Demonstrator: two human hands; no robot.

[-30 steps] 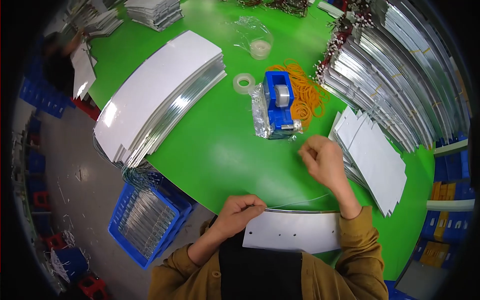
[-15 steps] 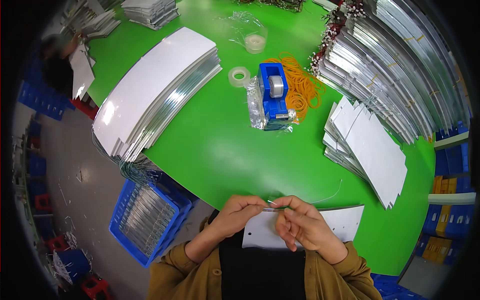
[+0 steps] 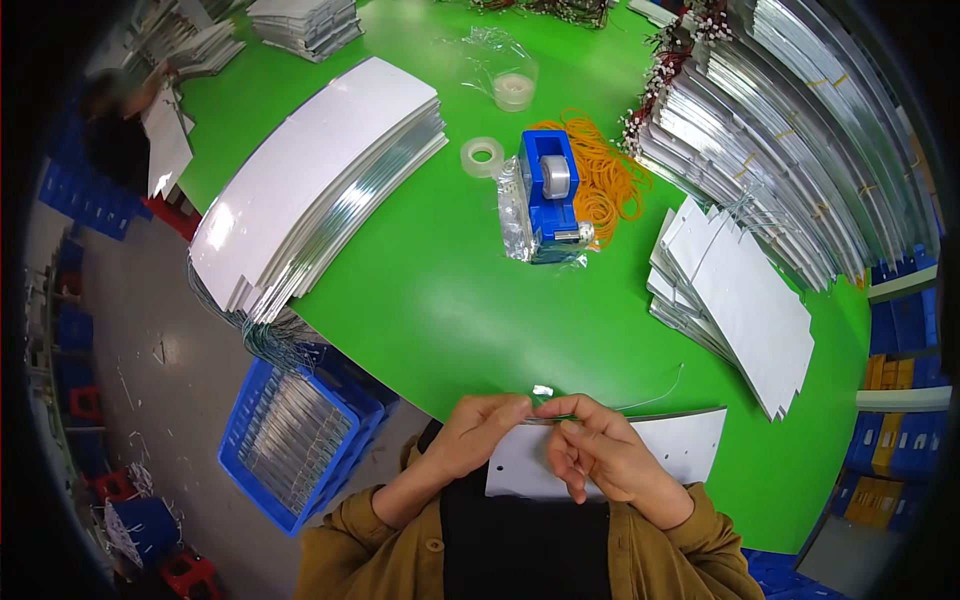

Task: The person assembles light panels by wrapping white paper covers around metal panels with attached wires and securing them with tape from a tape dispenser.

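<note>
Evidently, a flat white panel with small dark holes lies at the near edge of the green worktop, close against the person's body. The left hand has its thumb and fingers pinched closed on the panel's far edge. Just beside it, the right hand curls over the same edge, thumb and forefinger nearly together; whether they grip anything is hidden. A thin pale wire trails from there to the right, and a small shiny scrap shows just beyond the fingertips. Farther out stands a blue tape dispenser, with a heap of orange rubber bands beside it and a translucent tape roll to its left. Stacked white panels lie farther left.
</note>
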